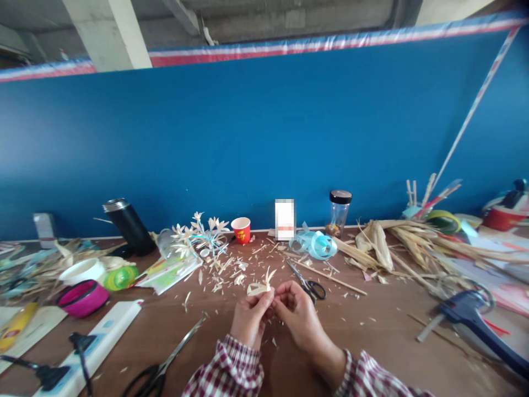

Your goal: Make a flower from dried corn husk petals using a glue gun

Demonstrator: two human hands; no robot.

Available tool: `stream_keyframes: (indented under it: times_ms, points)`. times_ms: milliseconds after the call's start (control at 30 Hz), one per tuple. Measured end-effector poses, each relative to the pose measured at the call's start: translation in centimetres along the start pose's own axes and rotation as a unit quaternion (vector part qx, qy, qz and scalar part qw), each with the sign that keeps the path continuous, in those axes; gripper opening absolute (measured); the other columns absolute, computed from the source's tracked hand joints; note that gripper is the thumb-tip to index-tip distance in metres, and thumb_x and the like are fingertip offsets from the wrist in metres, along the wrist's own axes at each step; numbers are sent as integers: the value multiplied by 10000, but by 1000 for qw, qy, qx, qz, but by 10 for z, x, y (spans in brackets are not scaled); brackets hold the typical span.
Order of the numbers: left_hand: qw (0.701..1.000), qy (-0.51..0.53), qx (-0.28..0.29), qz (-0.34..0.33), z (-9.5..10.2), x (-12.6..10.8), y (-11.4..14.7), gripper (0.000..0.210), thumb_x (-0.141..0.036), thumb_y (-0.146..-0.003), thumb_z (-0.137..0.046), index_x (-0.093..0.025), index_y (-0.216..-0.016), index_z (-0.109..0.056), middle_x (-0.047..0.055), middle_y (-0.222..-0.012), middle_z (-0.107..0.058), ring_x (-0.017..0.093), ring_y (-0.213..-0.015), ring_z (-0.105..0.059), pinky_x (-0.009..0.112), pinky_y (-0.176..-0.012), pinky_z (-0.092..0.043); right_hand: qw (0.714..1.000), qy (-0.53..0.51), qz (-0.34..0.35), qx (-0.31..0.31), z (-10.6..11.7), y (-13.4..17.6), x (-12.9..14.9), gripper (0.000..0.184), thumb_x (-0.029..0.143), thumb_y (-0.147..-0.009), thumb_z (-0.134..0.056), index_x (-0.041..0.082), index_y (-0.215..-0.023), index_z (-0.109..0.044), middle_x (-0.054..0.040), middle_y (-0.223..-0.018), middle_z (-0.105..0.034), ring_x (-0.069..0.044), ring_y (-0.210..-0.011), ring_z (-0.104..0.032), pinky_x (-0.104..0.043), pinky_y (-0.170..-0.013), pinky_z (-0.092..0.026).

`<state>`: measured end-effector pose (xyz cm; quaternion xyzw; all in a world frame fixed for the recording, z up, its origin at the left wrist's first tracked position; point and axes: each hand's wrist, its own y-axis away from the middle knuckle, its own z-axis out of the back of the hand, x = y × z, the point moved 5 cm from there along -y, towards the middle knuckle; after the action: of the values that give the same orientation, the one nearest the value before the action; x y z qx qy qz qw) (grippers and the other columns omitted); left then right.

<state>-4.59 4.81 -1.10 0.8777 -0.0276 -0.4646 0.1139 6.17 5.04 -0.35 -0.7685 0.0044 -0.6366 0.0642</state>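
Pale corn husk strips, splayed like the petals of a small corn husk flower (268, 277), stick up above my fingertips. My left hand (250, 318) is closed on the lower end, thumb against forefinger. Right beside it, my right hand (301, 320) pinches at the same base, its fingertips meeting those of the left. The stem end is hidden by the fingers. Black-handled scissors (313, 290) lie just beyond my right hand. A second pair of scissors (154, 375) rests on the table to the left, blades pointing away.
Husk scraps (223, 278) litter the brown table (363, 353). Finished-looking husk flowers (198, 234), a red paper cup (241, 231), blue ribbon (318, 245) and a jar (339, 212) stand behind. A power strip (103, 342) lies left; a glue gun (467, 309) and dried husks (378, 245) are right.
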Motion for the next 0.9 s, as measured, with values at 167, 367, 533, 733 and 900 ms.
stream_keyframes:
  times_ms: [167, 367, 533, 733, 900]
  points:
    - [1000, 9, -16, -12, -1, -3, 2, 221, -272, -510, -833, -112, -617, -725, 10, -533, -627, 55, -482, -517, 146, -470, -402, 1000, -20, -9, 16, -2, -1, -3, 223, 293, -728, -683, 166, -803, -516, 9, -680, -589, -119, -605, -554, -234, -569, -428]
    - [1000, 3, -15, -6, 1, -3, 1, 233, -270, -488, -840, -105, -580, -704, 7, -515, -611, 64, -485, -514, 163, -478, -403, 997, -66, -27, 34, -4, -1, -1, 272, 324, -704, -710, 168, -785, -502, 20, -668, -584, -112, -602, -556, -234, -577, -428]
    - [999, 0, -17, -39, 1, -1, 1, 226, -288, -518, -825, -110, -578, -699, -3, -499, -590, 53, -464, -482, 161, -460, -375, 995, -81, -34, 41, -5, -1, 1, 301, 340, -687, -728, 167, -787, -502, 20, -674, -595, -107, -609, -561, -230, -587, -429]
    - [997, -51, -34, -48, 6, 0, -2, 289, -337, -507, -822, -122, -679, -735, 32, -564, -648, 89, -497, -511, 194, -472, -389, 996, -73, -44, 37, -4, -2, -2, 275, 329, -700, -705, 163, -813, -517, 15, -673, -595, -110, -595, -560, -234, -581, -431]
    - [973, -187, -39, -128, 12, -13, -3, 277, -383, -586, -764, -141, -719, -743, 63, -665, -696, 161, -607, -580, 251, -567, -456, 999, -9, 5, 50, -3, -3, 6, 150, 262, -765, -625, 167, -822, -524, -3, -728, -590, -119, -637, -552, -232, -589, -435]
